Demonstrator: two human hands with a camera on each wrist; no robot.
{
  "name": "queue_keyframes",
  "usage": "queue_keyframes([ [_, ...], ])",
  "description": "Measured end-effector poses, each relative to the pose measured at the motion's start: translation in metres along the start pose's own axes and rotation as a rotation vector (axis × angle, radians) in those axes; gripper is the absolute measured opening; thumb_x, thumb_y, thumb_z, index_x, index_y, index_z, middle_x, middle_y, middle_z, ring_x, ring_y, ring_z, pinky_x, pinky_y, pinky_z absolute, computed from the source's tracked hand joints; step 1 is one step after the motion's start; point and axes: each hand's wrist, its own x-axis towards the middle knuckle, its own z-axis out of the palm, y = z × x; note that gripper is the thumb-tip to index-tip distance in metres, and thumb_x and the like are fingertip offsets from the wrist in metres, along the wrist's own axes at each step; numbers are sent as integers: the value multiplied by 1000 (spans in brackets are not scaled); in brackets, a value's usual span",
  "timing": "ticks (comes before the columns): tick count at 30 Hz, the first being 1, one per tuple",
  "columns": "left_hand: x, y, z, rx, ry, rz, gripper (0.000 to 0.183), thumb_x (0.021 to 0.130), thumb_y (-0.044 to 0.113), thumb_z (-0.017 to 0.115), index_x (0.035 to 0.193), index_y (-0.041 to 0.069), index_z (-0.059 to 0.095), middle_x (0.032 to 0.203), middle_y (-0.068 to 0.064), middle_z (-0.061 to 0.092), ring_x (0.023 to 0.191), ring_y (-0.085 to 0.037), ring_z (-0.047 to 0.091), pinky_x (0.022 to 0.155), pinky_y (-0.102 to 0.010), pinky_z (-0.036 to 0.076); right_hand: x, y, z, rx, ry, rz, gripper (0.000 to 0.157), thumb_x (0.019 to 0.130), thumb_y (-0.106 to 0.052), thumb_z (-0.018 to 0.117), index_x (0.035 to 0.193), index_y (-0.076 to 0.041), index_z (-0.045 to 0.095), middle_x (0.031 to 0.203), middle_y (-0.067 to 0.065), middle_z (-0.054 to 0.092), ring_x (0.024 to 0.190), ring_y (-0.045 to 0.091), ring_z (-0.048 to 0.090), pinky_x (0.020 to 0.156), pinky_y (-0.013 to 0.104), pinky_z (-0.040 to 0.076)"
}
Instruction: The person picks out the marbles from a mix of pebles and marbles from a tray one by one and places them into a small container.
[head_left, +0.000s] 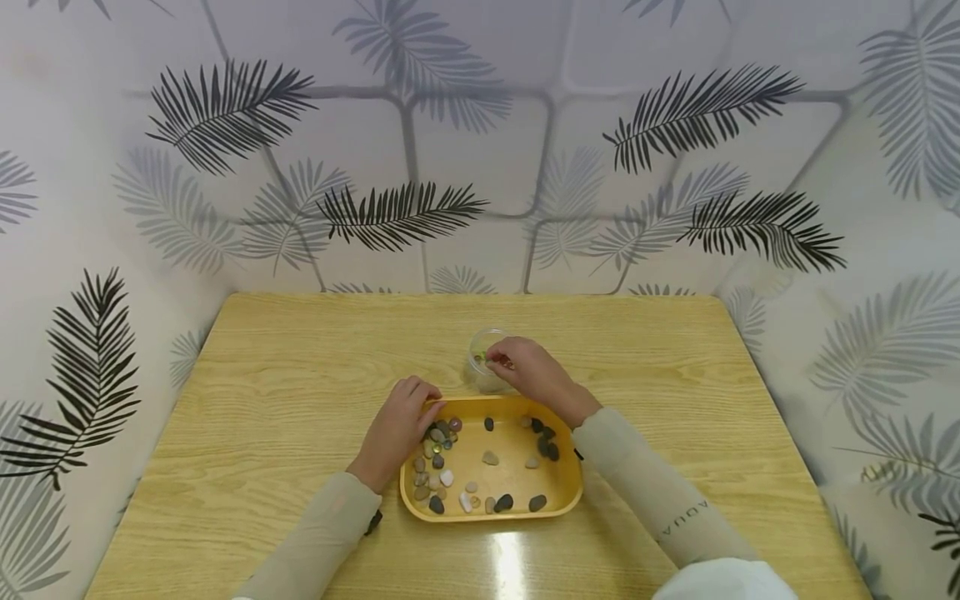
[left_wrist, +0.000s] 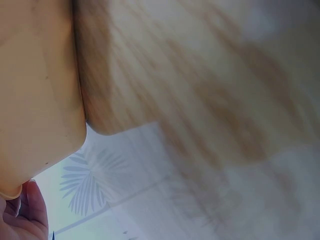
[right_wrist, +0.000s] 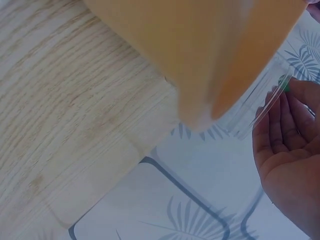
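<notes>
A yellow tray (head_left: pixel 525 515) on the table holds pebbles, grey, black, tan and white, with a few shiny glass stones among them. My left hand (head_left: pixel 401 423) grips its rim at the far left corner. Fingers curl at that rim in the left wrist view too. Just behind the tray stands a clear plastic cup (head_left: pixel 486 382) with small greenish bits showing inside. Over its mouth is my right hand (head_left: pixel 531 371), thumb and fingertips together. A small green stone (right_wrist: pixel 285 83) shows between those fingertips at the cup's rim in the right wrist view.
Most pebbles crowd the tray's left side; dark ones (head_left: pixel 549 446) cluster at its right. The wooden table (head_left: pixel 300 350) ends at a leaf-patterned backdrop (head_left: pixel 480 150) behind and at both sides. My right forearm (head_left: pixel 660 483) passes over the tray's right end.
</notes>
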Motion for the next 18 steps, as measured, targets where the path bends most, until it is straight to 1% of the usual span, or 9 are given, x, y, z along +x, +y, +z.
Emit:
queue_keyframes([
  [9, 0, 0, 0, -2, 16, 21, 12, 88, 18, 66, 95, 10, 60, 92, 1, 52, 85, -15, 48, 74, -28, 46, 1, 1, 1, 17, -5, 2, 17, 92, -19, 60, 103, -8, 67, 94, 0, 63, 82, 11, 57, 75, 26, 49],
  [13, 0, -1, 1, 2, 8, 13, 12, 88, 18, 66, 95, 11, 60, 92, 1, 51, 85, -14, 48, 74, -29, 46, 1, 2, 2, 36, -2, 10, 20, 92, -19, 60, 105, -6, 68, 95, 0, 63, 82, 11, 58, 75, 26, 50],
  [18, 0, -2, 2, 4, -4, 0, 12, 88, 18, 66, 95, 12, 60, 93, 2, 51, 86, -14, 48, 75, -28, 46, -1, 1, 0, 75, 25, 18, 20, 92, -17, 60, 106, -5, 68, 96, 1, 63, 85, 12, 59, 76, 28, 50],
])
